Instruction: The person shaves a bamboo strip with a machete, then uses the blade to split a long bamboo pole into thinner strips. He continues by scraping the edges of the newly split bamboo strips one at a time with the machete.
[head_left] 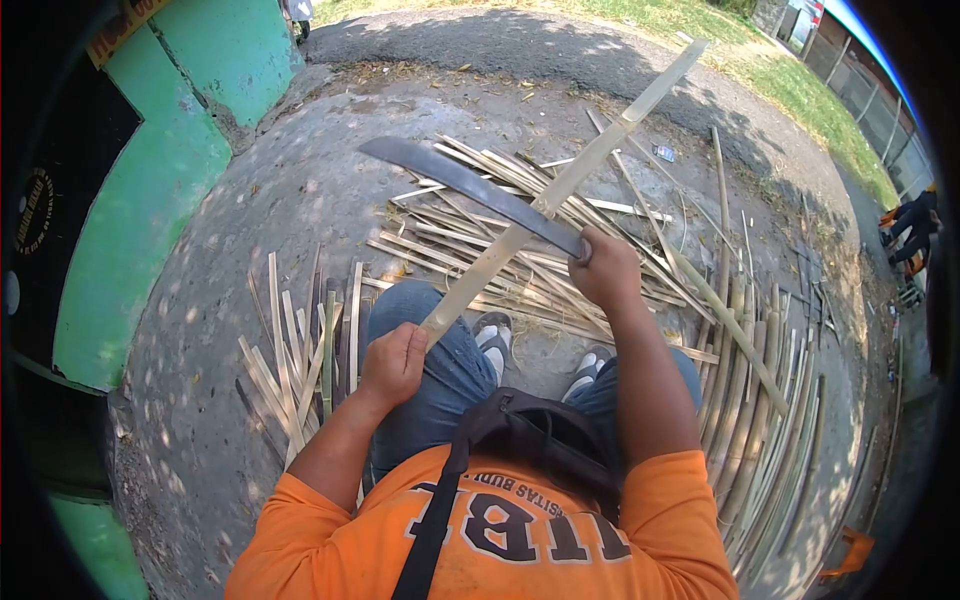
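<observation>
Bamboo strip (pixel 560 190) is running diagonally, near end low-left, far end pointing up-right. Left hand (pixel 393 363) is gripping its near end, fingers fully closed. Right hand (pixel 603 268) is clenching the machete (pixel 470 190), blade crossing the strip.

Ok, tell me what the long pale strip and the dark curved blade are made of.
Long pale strip: looks like split bamboo, matt tan and flat-sided, with a node-like ridge further up. The left hand grips its near end.
Dark curved blade: probably steel, dull dark grey with a faint sheen, unpolished. Its handle is hidden inside the right hand.
</observation>
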